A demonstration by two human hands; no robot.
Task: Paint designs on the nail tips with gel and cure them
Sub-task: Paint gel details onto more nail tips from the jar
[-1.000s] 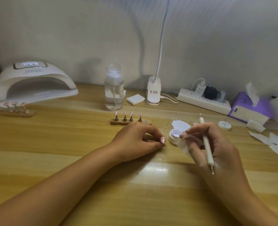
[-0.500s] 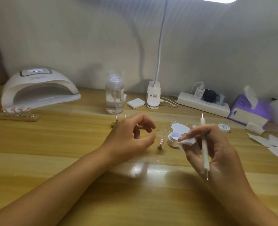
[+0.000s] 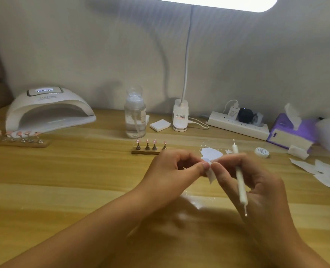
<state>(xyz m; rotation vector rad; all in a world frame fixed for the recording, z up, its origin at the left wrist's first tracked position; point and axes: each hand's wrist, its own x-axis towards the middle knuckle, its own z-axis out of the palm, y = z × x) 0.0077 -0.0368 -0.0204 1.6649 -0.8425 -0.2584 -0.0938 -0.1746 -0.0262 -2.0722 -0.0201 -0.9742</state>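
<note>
In front of the clear plastic pump bottle (image 3: 135, 115), a soft white wipe scrap (image 3: 210, 175) is pinched by the curled fingers of the left hand (image 3: 171, 169) and right hand (image 3: 257, 180). A slim white dotting tool (image 3: 240, 176) with metal ball ends is also gripped in the right hand. Four pink nail tips (image 3: 150, 141) are held on cone stands just in front of the bottle, and a domed white curing lamp (image 3: 50, 111) is set well left of it.

Four pink nail tips (image 3: 147, 141) upright in a row on a wooden base (image 3: 142, 151)
</note>
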